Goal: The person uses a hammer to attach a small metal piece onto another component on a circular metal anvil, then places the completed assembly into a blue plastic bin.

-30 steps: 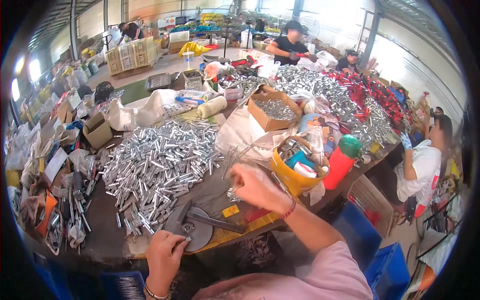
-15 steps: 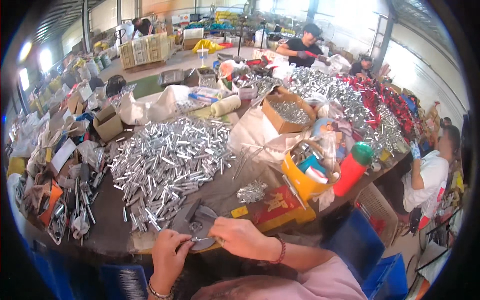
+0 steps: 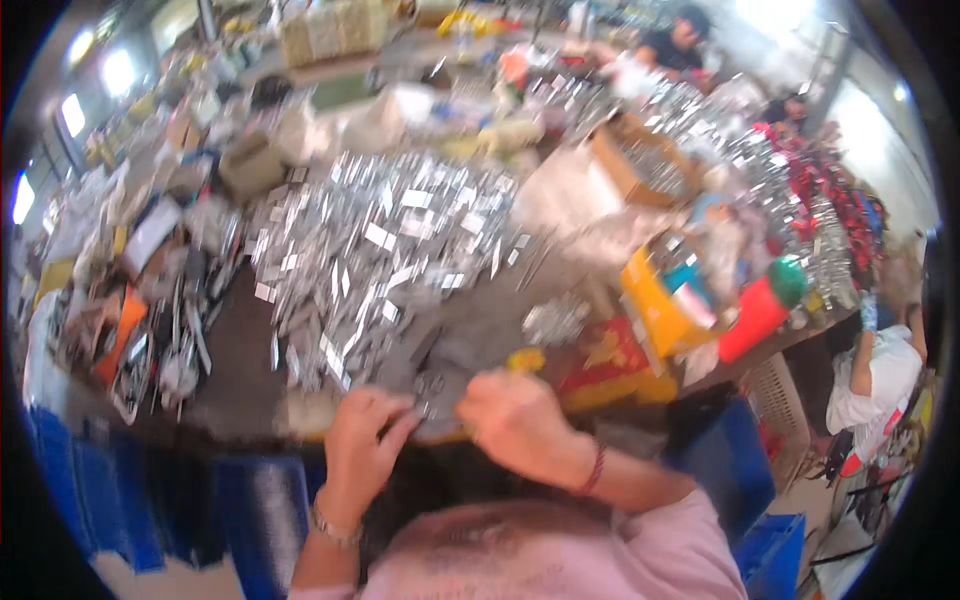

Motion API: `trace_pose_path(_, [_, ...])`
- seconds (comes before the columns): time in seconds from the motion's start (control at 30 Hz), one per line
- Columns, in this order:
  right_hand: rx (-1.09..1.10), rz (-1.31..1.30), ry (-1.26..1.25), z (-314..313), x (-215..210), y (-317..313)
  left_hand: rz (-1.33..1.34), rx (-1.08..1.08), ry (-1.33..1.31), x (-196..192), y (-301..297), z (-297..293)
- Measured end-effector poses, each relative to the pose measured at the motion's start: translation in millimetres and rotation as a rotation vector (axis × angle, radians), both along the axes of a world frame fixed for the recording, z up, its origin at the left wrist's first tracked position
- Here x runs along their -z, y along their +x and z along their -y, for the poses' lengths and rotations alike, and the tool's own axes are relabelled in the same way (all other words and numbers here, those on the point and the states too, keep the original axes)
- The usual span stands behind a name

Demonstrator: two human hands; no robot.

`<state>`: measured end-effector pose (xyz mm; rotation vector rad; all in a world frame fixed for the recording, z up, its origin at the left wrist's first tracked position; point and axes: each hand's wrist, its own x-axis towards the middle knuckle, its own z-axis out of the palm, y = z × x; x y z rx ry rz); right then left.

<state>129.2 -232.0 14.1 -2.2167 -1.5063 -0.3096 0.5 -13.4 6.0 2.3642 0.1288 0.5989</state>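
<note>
Left hand: thumb and forefinger pinched together at the near edge of the table, seemingly gripping a small metal piece, though blur softens the contact.
Right hand: fingers curled, blurred; I cannot tell whether anything is in them.
Gap between hands: new; half a second ago the right fingertips met the left at the piece, now they stand apart, so the piece appears to be in the left hand's keeping alone.
Metal piece: at the left fingertips, over the near part of a grey disc.
Hammer: lying by the disc, beyond the left hand, unheld as before.
Tube heap: spread beyond the hammer, apparently undisturbed.
Small parts pile: beyond the right hand, near a yellow bucket.
Viewpoint: swung and smeared, now showing more of the blue crates below the table.
</note>
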Motion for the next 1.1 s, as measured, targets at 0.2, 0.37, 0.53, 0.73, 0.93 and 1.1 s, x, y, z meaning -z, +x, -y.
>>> trace_pose_path(0.2, [0.020,-0.089,0.153,-4.5,-2.9,1.1,0.028,-0.006,0.006,0.0,9.9,-1.5])
trace_pose_path(0.37, [0.019,-0.089,0.151,-9.5,-1.4,0.1,-0.017,0.000,-0.047,-1.0,3.3,-3.3])
trace_pose_path(0.53, [0.011,-0.054,0.136,-9.9,-3.5,-1.1,-0.010,0.016,-0.031,0.6,-0.9,-3.3])
trace_pose_path(0.73, [-0.025,-0.040,0.127,-10.7,-6.1,2.4,-0.055,0.023,-0.129,1.6,-2.6,-2.4])
trace_pose_path(0.93, [-0.044,-0.039,0.144,-13.0,0.0,8.0,-0.014,0.025,-0.132,4.7,1.8,-1.6])
trace_pose_path(1.1, [-0.043,-0.051,0.188,-20.7,7.8,5.8,-0.047,0.020,-0.163,7.6,-1.1,-0.6])
